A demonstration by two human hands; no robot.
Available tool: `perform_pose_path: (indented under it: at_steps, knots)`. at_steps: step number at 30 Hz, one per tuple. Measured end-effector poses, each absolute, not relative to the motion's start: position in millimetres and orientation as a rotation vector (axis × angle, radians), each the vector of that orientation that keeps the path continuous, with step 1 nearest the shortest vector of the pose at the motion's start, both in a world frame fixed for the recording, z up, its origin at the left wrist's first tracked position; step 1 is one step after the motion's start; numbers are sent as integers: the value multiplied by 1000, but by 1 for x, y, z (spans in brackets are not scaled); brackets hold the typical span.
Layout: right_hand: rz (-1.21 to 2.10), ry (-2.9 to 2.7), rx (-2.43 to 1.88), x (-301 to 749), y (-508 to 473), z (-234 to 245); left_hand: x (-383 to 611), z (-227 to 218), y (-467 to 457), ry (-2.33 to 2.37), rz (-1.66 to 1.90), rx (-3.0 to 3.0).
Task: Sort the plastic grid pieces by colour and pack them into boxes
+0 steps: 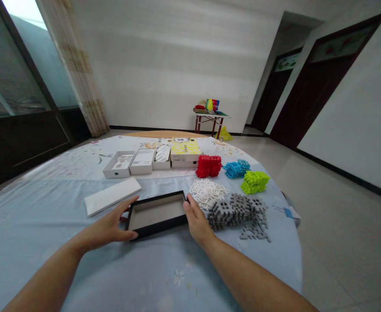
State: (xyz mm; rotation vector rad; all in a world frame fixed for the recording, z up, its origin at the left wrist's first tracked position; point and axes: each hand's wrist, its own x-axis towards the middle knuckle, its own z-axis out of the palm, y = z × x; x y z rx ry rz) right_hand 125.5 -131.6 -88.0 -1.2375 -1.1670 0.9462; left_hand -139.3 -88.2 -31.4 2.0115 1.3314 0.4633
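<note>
Fingers [127, 203] of left hand [111, 226] spread, thumb opposite, clasping the left end of the shallow black cardboard tray w/ grey lining [156, 211]. Right hand [197, 221] lies against its right wall. Its fingers are mostly hidden by the hand's own back, so can't tell if gripping or just pressing. One hand per end prob. keeps it square. Tray sits flat on the pale-blue flowered tablecloth [47, 225], btw. the flat white rectangular lid [112, 196] and the heap of grey plastic lattice blocks [239, 210]. Print on the small white boxes [141, 161] behind: too small to read.
</note>
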Motion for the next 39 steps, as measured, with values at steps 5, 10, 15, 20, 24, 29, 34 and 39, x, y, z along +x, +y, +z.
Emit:
perform_pose_path:
  at_steps: [5, 10, 15, 20, 24, 29, 34, 39]
  knots:
    - [587, -1532, -1152, 124, -146, -72, -144, -32, -78, 1314, 439, 1990]
    - [504, -1625, -1071, 141, -150, -42, -150, -39, -71, 1244, 457, 1866]
    - [462, -1596, -1056, 154, -152, -27, -157, -55, -68, 1176, 521, 1803]
    - [428, -1759, -1074, 152, -162, -23, -161, -65, -65, 1185, 553, 1724]
    - [373, -1957, -1053, 150, -170, -27, -163, -69, -61, 1201, 548, 1745]
    - [336, -2012, -1108, 156, -168, -27, -166, -75, -57, 1154, 546, 1720]
    - [170, -2172, -1243, 171, -159, 0, -165, -74, -58, 1153, 513, 1723]
    - [-191, -2734, -1450, 178, -158, 7, -162, -68, -61, 1189, 506, 1708]
